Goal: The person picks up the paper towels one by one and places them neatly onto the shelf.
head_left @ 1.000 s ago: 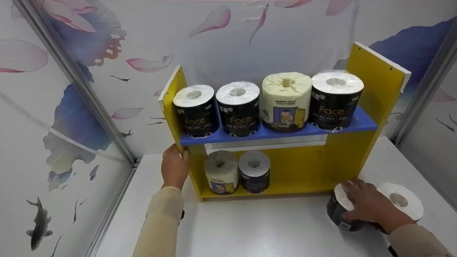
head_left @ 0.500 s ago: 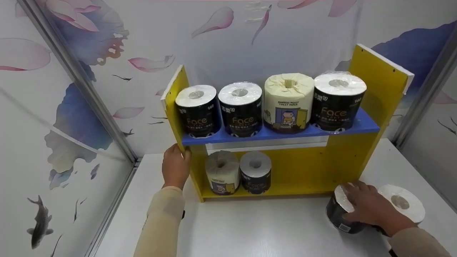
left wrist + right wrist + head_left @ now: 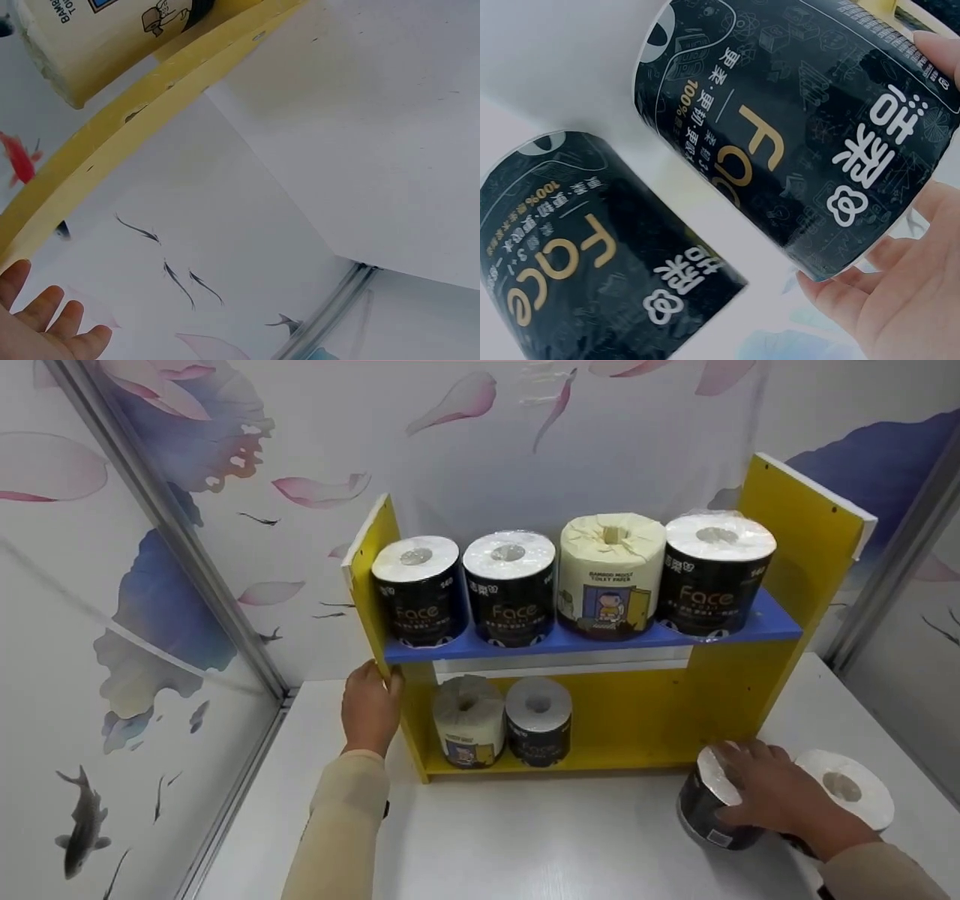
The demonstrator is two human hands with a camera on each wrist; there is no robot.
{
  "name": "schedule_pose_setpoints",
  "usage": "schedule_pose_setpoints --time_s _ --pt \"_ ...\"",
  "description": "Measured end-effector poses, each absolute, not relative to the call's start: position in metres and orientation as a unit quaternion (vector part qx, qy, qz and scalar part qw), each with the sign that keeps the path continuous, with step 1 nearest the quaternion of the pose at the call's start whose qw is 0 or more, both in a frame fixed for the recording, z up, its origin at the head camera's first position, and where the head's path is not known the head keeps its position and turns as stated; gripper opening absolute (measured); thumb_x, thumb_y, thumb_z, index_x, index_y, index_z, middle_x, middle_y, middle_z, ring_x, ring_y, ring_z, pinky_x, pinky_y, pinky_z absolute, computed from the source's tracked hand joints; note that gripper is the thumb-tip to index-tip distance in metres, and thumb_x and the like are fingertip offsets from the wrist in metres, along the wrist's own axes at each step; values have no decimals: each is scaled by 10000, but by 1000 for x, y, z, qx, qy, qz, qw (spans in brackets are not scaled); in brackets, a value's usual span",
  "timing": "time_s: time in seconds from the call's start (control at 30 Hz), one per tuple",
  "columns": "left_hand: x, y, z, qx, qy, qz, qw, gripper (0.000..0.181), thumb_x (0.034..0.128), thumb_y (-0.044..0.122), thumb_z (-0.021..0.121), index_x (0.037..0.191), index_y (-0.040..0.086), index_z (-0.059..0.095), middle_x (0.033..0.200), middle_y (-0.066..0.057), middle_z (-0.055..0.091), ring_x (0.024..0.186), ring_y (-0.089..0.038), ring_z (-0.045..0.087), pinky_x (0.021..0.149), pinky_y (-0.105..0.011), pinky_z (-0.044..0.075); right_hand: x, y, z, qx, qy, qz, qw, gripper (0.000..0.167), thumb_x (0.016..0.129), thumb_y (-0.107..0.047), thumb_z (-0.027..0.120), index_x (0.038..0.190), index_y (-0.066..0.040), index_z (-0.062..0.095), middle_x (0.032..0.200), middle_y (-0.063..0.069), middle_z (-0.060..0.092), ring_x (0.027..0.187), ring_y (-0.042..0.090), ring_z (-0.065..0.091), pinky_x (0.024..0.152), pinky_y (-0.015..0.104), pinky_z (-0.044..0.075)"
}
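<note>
My right hand (image 3: 784,791) grips a black-wrapped toilet roll (image 3: 709,806) from above, at the front right of the shelf unit. In the right wrist view, the thumb and fingers hold this roll (image 3: 802,127) at its ends of the top rim. Beside it stands a second black toilet roll (image 3: 851,787), partly hidden by the hand. My left hand (image 3: 371,709) rests against the outer side of the yellow left side panel (image 3: 412,720). In the left wrist view, the fingers of the left hand (image 3: 56,322) lie extended and spread below that panel's edge (image 3: 127,120).
A blue upper shelf (image 3: 480,651) bears several upright toilet rolls, one with a cream wrapper (image 3: 611,577). Below, a cream roll (image 3: 470,724) and a black roll (image 3: 538,724) stand at the left. The white table (image 3: 555,840) extends in front; patterned walls stand behind and left.
The gripped roll has shifted slightly left with my right hand, away from the second roll. My left hand stays at the side panel. The whole view has drifted a little.
</note>
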State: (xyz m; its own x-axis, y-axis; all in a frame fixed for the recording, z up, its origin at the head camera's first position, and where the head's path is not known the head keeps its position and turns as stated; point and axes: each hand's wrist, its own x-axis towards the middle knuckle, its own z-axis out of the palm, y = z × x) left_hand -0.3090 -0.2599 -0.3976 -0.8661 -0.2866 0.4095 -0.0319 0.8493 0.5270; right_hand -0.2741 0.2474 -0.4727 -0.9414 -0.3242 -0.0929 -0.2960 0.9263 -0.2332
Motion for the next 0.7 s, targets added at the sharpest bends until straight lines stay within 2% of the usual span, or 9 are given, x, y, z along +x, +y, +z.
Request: schedule_pose_setpoints --time_s 0.3,0.53,0.7 --pt "-308 -259 -397 84 -928 -264 249 360 980 266 482 1089 -28 659 1251 -162 605 1184 -345 539 977 -489 443 -271 237 -458 -184 977 -97 43 1013 657 -579 793 1432 -64 393 1326 341 423 1132 558 422 797 649 459" --pt "-309 -258 -397 92 -928 -266 245 373 980 266 482 1145 -29 640 1244 -171 600 1178 -340 539 980 -484 440 -275 229 -450 -188 976 -98 44 1016 667 -565 795 1448 -68 375 1348 333 424 1177 535 410 866 657 435" --pt "-310 -258 -397 93 -922 -282 248 330 975 258 484 1041 -16 656 1174 -171 626 1079 -327 581 890 -473 480 -277 225 -443 -192 976 -97 41 1027 669 -575 791 1457 -67 372 1344 333 424 1187 528 405 882 656 428"
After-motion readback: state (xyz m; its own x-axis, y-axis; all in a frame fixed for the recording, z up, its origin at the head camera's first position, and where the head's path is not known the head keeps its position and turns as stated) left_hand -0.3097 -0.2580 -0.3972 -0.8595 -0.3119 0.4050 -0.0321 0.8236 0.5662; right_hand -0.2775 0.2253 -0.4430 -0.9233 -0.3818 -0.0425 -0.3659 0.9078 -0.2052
